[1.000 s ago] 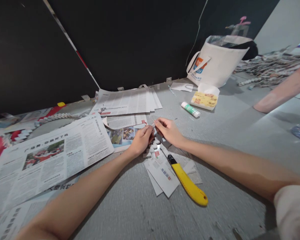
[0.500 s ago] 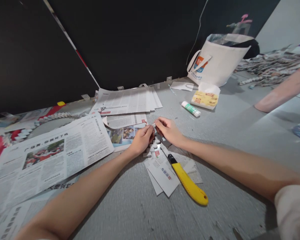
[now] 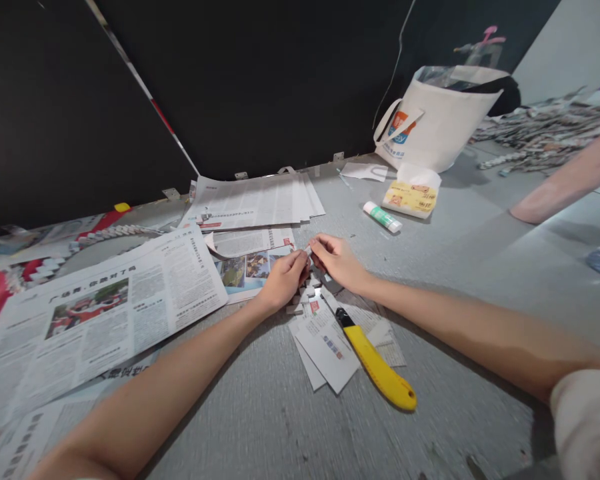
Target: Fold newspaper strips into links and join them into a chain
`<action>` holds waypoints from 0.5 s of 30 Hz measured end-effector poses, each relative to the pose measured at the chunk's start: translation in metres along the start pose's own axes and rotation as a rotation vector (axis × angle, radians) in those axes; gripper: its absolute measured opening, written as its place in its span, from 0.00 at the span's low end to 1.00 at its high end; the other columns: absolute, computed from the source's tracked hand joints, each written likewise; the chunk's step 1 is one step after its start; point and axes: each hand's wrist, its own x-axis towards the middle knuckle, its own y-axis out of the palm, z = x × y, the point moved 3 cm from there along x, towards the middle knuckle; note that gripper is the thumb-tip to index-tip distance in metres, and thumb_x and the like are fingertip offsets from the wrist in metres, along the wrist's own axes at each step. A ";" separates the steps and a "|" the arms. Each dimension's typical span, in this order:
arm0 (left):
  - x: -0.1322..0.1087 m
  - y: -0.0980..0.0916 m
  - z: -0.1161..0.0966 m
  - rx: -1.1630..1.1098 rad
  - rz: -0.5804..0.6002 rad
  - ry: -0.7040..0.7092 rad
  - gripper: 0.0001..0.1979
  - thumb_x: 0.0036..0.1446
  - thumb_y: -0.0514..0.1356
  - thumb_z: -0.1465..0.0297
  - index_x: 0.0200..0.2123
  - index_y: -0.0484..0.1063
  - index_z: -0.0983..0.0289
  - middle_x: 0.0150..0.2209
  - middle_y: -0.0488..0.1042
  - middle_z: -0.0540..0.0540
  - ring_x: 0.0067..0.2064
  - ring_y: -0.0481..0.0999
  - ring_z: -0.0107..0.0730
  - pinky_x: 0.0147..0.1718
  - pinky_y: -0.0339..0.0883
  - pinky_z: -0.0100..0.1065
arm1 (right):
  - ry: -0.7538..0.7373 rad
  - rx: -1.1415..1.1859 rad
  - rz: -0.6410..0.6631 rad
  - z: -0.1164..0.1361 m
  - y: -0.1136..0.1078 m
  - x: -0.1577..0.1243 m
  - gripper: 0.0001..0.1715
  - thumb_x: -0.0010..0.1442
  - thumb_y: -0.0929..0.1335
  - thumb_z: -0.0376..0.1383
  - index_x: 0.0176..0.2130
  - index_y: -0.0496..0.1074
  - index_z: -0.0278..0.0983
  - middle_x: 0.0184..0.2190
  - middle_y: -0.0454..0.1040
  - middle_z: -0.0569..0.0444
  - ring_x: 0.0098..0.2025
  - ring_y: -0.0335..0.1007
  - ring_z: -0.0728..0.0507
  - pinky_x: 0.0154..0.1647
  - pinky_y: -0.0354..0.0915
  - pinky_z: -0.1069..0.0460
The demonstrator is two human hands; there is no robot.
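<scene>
My left hand [image 3: 286,275] and my right hand [image 3: 337,261] meet at the fingertips, both pinched on a small folded paper strip [image 3: 309,251]. Most of the strip is hidden by my fingers. Beneath them lie small folded paper pieces [image 3: 307,291] in a loose heap. Cut newspaper pieces [image 3: 327,350] fan out on the floor just in front. A yellow utility knife [image 3: 380,367] rests across them, its blade pointing toward the heap.
Newspaper sheets [image 3: 155,313] spread on the left, with a stack of paper [image 3: 260,200] behind. A glue stick [image 3: 383,217], a tissue pack [image 3: 413,197] and a white bag [image 3: 435,120] stand to the right. Another person's limb [image 3: 565,177] rests at far right.
</scene>
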 end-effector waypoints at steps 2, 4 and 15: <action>0.000 0.000 0.000 0.000 -0.001 0.004 0.22 0.73 0.51 0.55 0.26 0.61 0.59 0.20 0.63 0.46 0.24 0.61 0.28 0.27 0.56 0.32 | 0.000 -0.003 0.002 -0.001 0.000 0.000 0.31 0.69 0.68 0.61 0.29 0.64 0.41 0.21 0.63 0.60 0.23 0.56 0.49 0.23 0.53 0.51; 0.000 0.000 0.000 -0.006 0.000 0.005 0.22 0.73 0.51 0.55 0.26 0.61 0.59 0.20 0.63 0.46 0.24 0.61 0.28 0.27 0.56 0.32 | -0.003 -0.005 0.004 -0.001 0.000 0.000 0.30 0.69 0.68 0.61 0.29 0.64 0.41 0.21 0.63 0.60 0.23 0.57 0.48 0.23 0.53 0.51; -0.001 0.000 -0.002 0.000 -0.003 -0.005 0.22 0.72 0.51 0.55 0.26 0.62 0.60 0.21 0.63 0.47 0.24 0.61 0.28 0.27 0.57 0.31 | 0.010 -0.003 0.003 0.000 0.001 0.000 0.29 0.70 0.68 0.59 0.29 0.64 0.41 0.21 0.62 0.60 0.23 0.57 0.49 0.24 0.53 0.51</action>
